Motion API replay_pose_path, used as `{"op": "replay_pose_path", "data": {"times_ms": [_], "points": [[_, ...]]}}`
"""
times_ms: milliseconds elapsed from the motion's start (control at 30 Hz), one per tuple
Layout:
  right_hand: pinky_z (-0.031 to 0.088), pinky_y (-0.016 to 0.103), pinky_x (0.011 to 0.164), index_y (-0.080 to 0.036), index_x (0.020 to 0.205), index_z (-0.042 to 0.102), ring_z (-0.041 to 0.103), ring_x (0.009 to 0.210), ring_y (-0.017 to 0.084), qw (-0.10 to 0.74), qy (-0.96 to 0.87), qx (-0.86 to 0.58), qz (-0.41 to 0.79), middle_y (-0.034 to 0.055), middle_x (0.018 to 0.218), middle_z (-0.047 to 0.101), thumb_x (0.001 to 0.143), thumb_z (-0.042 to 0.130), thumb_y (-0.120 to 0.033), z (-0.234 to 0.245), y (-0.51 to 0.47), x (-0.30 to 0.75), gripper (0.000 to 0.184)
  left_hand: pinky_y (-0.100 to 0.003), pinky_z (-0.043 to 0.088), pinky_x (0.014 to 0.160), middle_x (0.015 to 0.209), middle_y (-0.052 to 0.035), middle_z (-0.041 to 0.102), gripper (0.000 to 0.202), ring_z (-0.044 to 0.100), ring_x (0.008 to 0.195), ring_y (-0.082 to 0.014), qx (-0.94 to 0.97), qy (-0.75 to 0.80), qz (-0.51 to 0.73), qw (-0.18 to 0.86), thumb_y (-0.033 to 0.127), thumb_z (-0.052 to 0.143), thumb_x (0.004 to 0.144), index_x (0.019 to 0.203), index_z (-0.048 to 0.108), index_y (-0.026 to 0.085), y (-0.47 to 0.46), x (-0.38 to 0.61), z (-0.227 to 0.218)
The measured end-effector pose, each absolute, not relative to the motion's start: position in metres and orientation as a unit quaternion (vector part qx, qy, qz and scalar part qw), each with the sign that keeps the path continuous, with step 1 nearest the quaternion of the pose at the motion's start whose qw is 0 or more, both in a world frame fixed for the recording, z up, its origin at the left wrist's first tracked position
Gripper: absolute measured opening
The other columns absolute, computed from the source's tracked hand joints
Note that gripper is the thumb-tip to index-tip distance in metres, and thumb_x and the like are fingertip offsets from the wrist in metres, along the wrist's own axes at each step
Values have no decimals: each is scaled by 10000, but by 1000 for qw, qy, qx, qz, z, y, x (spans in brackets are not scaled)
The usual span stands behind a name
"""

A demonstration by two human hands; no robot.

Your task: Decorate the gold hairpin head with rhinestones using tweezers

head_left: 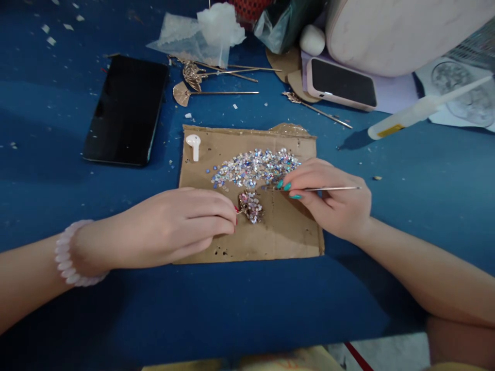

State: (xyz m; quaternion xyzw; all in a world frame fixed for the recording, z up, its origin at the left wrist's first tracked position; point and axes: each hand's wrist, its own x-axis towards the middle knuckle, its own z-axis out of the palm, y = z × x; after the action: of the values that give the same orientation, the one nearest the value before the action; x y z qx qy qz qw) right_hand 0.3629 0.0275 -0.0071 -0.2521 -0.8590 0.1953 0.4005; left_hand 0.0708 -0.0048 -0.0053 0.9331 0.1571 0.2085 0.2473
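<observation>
My left hand (178, 221), with a pale bead bracelet at the wrist, is closed around the thin stem of a hairpin. The hairpin's head (251, 207) is covered in pink and clear rhinestones and hangs just over a cardboard sheet (286, 239). In my right hand (332, 198), a slim pair of metal tweezers (342, 188) is pinched between the fingers. Its tip points left, at the lower edge of a spread pile of loose rhinestones (247, 167) in blue, pink and clear tones. Whether the tip holds a stone is too small to tell.
A white earbud (193, 147) lies on the cardboard's upper left corner. Beyond it are a black tablet (126, 111), several metal hairpins (224, 93), a phone (342, 85), and a glue bottle (406, 117) with a long nozzle. A plastic bag (185, 38) lies at the back.
</observation>
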Motion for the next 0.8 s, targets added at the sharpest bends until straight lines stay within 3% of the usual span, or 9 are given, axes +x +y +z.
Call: {"op": "replay_pose_path", "data": {"times_ms": [800], "points": [[575,363,761,-216,886,692,702,789,175,393,-837,-281,259,25,816,737,891,618,-111,-9,28,366,129,-319,521,996,1143,-115,686,213,619,1157,-216,932,155,206,256,105,466,984,1140,611,121,-6,69,-6]]}}
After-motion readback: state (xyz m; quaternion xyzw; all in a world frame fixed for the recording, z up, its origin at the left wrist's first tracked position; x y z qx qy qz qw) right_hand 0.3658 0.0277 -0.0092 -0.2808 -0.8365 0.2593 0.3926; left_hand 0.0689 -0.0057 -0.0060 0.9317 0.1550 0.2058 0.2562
